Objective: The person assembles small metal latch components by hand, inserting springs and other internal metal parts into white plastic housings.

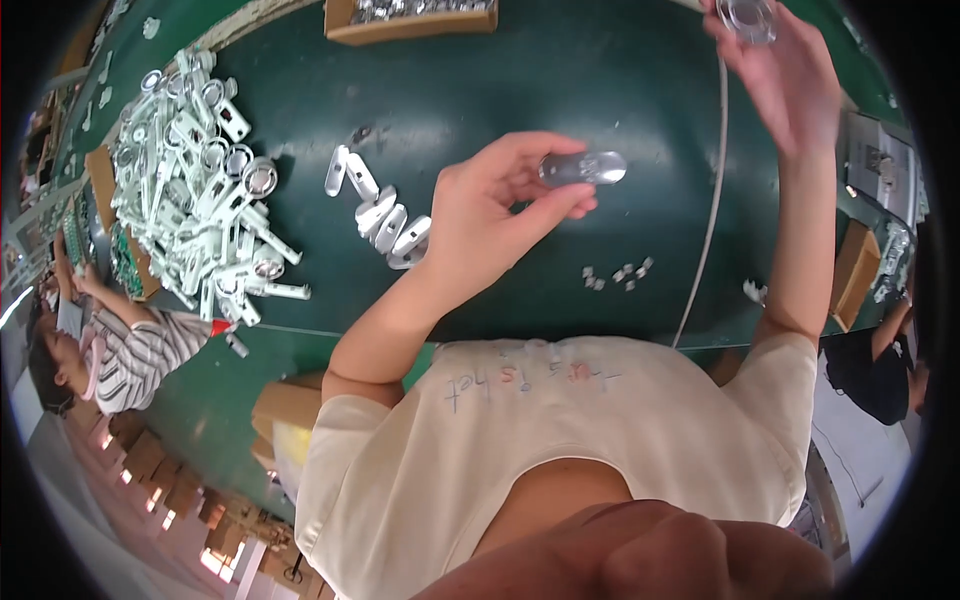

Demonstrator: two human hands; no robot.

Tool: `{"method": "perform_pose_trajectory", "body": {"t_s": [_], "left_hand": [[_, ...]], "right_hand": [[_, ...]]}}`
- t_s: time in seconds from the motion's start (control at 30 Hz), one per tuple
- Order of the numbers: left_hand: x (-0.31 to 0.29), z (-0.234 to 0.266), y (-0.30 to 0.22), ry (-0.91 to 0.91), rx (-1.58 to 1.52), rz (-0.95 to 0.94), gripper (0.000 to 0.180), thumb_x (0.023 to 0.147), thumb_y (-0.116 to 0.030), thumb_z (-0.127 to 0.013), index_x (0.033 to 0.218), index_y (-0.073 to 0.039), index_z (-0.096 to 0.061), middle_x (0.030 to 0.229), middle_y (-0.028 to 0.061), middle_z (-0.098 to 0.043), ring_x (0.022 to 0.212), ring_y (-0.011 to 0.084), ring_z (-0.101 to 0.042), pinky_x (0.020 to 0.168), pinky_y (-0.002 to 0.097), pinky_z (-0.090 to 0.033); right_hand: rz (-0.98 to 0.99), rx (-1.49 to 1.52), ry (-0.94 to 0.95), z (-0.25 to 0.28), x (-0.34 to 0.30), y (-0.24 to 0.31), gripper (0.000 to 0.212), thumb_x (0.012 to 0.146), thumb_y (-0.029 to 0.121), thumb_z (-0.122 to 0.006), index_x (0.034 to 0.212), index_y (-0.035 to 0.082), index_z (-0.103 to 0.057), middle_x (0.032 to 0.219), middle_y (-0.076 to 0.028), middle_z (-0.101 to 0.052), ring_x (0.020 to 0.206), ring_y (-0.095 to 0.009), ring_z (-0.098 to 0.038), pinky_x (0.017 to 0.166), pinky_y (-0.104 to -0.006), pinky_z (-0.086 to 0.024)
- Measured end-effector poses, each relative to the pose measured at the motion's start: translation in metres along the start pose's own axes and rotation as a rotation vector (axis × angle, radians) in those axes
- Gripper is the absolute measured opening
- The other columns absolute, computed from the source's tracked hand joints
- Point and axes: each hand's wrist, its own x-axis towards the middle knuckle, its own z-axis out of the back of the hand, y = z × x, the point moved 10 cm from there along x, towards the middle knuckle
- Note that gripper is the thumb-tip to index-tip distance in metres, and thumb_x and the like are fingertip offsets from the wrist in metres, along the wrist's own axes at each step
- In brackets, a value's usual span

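Note:
My left hand [480, 205] is closed around the end of a shiny silver oval metal cover [605, 167], pinching it between thumb and fingers above the green tabletop. Raised at the far right, my right hand [795, 85] grips a round clear or silver ring-shaped part [747, 18], cut off by the picture's top edge. Left of my left forearm lie several similar silver covers [388, 222], some overlapping. A few small metal clips [622, 273] are scattered on the table near my body.
A large heap of pale plastic handles [200, 190] with metal rings covers the table's left side. At the far edge stands a cardboard box [410, 30] of shiny parts. A pale cord [708, 220] crosses the table. Co-workers sit left [150, 345] and right [870, 370].

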Motion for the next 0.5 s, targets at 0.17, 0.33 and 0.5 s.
{"method": "perform_pose_trajectory", "body": {"t_s": [0.17, 0.33, 0.5], "left_hand": [[0.001, -0.010, 0.003, 0.011, -0.048, 0.042, 0.029, 0.081, 0.008, -0.061, 0.109, 0.010, -0.054, 0.091, 0.0168, -0.065, 0.077, 0.0189, -0.066, 0.068, 0.0267, -0.056], [-0.002, -0.016, 0.004, 0.041, 0.003, 0.058, 0.027, 0.080, 0.007, -0.061, 0.107, 0.009, -0.055, 0.091, 0.0175, -0.065, 0.077, 0.0199, -0.066, 0.069, 0.0267, -0.056], [-0.005, -0.011, 0.011, 0.008, -0.011, 0.085, 0.028, 0.080, 0.007, -0.062, 0.107, 0.009, -0.055, 0.092, 0.0177, -0.065, 0.078, 0.0202, -0.066, 0.070, 0.0267, -0.056]], "right_hand": [[-0.012, -0.390, 0.198, -0.046, -0.069, -0.041, 0.048, 0.096, 0.031, -0.039, 0.128, -0.005, -0.038, 0.106, -0.016, -0.052, 0.078, -0.016, -0.053, 0.054, -0.0228, -0.046], [0.439, -0.615, -0.011, -0.063, -0.064, 0.019, 0.036, 0.092, 0.022, -0.048, 0.118, -0.002, -0.044, 0.089, -0.010, -0.054, 0.072, -0.013, -0.052, 0.061, -0.0234, -0.045], [0.500, -0.791, -0.005, -0.066, -0.072, 0.011, 0.038, 0.088, 0.024, -0.057, 0.114, -0.002, -0.049, 0.100, -0.011, -0.053, 0.083, -0.014, -0.052, 0.068, -0.0240, -0.044]]}}
